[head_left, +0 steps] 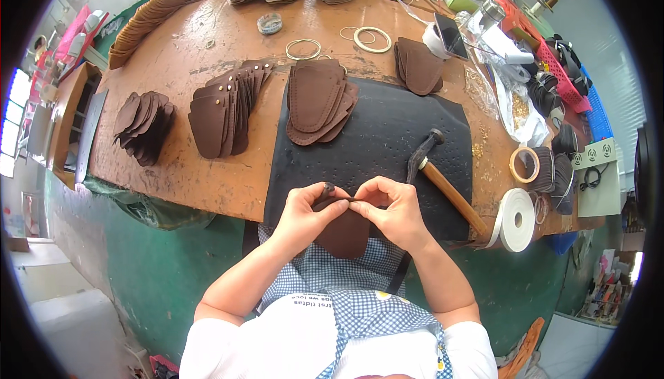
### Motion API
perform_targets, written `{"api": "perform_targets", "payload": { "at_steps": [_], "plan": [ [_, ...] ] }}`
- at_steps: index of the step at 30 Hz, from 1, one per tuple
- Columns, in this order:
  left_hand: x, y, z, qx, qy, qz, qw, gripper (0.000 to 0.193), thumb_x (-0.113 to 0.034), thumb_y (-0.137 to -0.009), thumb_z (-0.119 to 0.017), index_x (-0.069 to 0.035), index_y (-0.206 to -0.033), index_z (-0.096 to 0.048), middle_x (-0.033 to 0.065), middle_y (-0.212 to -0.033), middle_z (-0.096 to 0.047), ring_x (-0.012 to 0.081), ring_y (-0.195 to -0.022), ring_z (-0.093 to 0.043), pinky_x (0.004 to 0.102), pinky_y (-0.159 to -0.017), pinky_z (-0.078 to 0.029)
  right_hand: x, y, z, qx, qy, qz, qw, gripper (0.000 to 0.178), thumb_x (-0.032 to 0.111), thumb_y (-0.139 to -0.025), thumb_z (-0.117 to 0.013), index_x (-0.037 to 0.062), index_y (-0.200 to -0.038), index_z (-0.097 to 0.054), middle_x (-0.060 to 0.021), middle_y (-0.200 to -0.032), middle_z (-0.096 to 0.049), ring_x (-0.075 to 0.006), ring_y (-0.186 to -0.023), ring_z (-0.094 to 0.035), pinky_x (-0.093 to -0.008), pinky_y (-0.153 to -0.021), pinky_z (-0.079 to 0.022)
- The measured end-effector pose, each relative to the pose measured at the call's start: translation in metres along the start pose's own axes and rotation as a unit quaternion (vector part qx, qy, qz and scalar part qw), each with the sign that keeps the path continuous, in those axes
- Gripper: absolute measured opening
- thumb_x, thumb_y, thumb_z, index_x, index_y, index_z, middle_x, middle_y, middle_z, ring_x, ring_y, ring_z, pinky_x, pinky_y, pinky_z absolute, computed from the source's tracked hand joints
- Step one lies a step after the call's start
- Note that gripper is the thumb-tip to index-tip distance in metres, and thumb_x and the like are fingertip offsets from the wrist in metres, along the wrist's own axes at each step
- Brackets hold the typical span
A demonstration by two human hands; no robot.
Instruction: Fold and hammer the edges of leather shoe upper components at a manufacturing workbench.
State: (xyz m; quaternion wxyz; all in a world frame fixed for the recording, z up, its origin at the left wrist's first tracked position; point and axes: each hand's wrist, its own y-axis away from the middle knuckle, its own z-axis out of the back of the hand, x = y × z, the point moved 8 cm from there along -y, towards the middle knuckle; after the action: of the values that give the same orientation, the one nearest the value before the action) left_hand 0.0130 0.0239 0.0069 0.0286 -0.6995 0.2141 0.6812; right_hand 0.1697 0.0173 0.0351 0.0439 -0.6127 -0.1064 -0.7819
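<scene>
A dark brown leather piece (346, 235) hangs over the near edge of the table, its upper edge pinched between both my hands. My left hand (309, 209) grips that edge with thumb and fingers. Fingertips nearly touching it, my right hand (393, 211) pinches the same edge. A small dark rounded tip (328, 189) shows by my left index finger; I cannot tell what it belongs to. Beneath my hands lies a black mat (387, 144). A hammer (449, 192) with a wooden handle rests on it, right of my right hand. Stitched brown leather pieces (318, 99) are stacked beyond my hands.
Leather pieces with metal studs (220, 116) fan out at left, beside a darker leather pile (143, 126). More leather pieces (419, 68) lie far right. A white roll (516, 220), tape roll (524, 164) and plastic bag (529, 116) crowd the right side. Rings (303, 50) lie farther back.
</scene>
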Motion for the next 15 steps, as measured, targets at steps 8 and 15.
{"api": "perform_targets", "payload": {
  "at_steps": [8, 15],
  "plan": [
    [0.014, 0.001, -0.002, -0.009, 0.135, 0.083, 0.987, 0.021, -0.014, -0.093, -0.073, 0.0, -0.107, -0.069, 0.0043, -0.094, -0.072, 0.0085, -0.083, -0.066, 0.0228, -0.074, -0.055, -0.02, 0.01, -0.002, -0.021, -0.194, -0.071, 0.978, 0.019, -0.002, -0.092, -0.072, -0.0029, -0.111, -0.071, -0.0071, -0.1, -0.074, -0.0115, -0.092, -0.07, -0.0268, -0.086, -0.058],
    [0.012, 0.0, -0.002, -0.008, 0.123, 0.069, 0.99, 0.02, -0.015, -0.093, -0.074, 0.0, -0.106, -0.069, 0.0041, -0.093, -0.072, 0.0081, -0.081, -0.066, 0.0221, -0.073, -0.054, -0.021, 0.009, -0.001, -0.024, -0.179, -0.074, 0.981, 0.019, -0.002, -0.091, -0.072, -0.0027, -0.11, -0.07, -0.007, -0.1, -0.074, -0.0121, -0.092, -0.07, -0.0266, -0.087, -0.058]
  ]
}}
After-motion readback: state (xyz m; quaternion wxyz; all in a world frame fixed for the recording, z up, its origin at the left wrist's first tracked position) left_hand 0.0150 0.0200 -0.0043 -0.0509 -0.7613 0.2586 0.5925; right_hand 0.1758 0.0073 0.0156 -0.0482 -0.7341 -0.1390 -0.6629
